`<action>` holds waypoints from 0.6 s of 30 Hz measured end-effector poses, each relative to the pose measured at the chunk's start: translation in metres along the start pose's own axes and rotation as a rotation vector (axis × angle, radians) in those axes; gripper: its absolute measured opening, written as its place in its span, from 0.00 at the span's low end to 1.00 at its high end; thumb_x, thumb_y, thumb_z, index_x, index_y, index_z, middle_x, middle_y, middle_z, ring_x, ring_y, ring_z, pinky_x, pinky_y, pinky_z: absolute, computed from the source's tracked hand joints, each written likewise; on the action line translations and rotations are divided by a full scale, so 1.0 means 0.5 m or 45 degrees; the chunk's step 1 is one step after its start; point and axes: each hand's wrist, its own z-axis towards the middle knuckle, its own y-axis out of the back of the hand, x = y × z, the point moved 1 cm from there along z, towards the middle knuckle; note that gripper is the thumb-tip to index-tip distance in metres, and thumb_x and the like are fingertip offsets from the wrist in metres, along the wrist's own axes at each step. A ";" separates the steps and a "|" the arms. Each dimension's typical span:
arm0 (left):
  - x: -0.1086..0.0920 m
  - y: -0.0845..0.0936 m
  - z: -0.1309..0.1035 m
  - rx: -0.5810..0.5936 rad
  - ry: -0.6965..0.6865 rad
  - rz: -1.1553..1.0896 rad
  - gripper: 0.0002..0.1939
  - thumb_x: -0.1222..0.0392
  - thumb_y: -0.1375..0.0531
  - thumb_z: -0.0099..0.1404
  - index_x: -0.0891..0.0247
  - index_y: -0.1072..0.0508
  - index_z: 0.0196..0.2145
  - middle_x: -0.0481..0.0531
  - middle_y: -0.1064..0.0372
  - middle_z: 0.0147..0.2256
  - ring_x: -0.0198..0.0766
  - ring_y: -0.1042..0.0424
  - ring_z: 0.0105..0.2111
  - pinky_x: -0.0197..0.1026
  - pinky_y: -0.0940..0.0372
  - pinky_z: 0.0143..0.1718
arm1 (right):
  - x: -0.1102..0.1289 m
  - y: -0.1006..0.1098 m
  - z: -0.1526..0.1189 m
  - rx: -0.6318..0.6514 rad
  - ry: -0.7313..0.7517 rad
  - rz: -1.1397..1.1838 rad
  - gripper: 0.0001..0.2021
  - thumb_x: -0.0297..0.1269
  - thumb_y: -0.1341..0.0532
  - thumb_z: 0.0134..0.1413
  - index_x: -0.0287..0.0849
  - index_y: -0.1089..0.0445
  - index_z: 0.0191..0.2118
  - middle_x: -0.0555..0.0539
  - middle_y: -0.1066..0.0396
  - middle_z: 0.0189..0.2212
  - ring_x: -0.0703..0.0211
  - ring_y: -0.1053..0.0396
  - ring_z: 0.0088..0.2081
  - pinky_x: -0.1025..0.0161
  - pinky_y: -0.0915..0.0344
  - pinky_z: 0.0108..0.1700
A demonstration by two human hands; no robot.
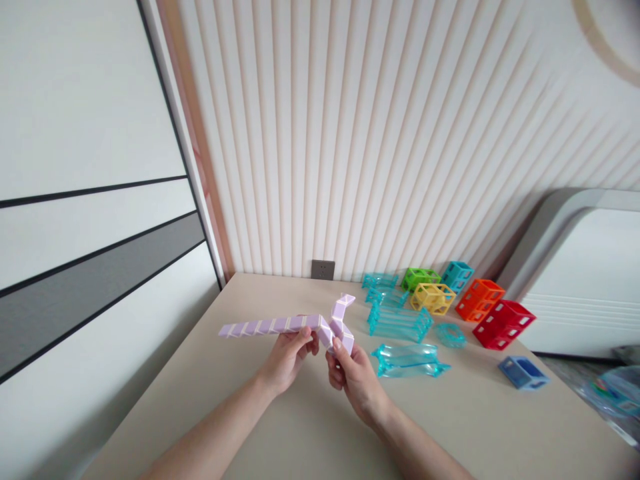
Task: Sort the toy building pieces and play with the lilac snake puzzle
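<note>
A lilac and white snake puzzle (280, 325) is held above the table between both hands. Its long straight part points left, while the right part is bent in several turns, with one end sticking up. My left hand (290, 357) is closed on the straight part near the first bend, thumb on the front face. My right hand (353, 377) pinches the bent part, its thumb over the segments. The fingers behind the puzzle are partly hidden.
Right of my hands on the beige table (200, 407) lie clear teal plastic pieces (400, 321). Beyond them stand open-sided blocks: green (420, 278), yellow (433, 298), orange (480, 300), red (503, 325) and blue (523, 373). A ribbed wall with a dark socket (323, 270) closes the back.
</note>
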 end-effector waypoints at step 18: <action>0.003 0.005 0.002 0.017 -0.125 0.278 0.14 0.49 0.34 0.64 0.64 0.26 0.34 0.48 0.32 0.29 0.35 0.34 0.30 0.39 0.37 0.33 | -0.017 0.006 0.003 0.091 0.123 -0.129 0.29 0.67 0.39 0.53 0.42 0.36 0.28 0.57 0.44 0.16 0.70 0.50 0.17 0.65 0.54 0.22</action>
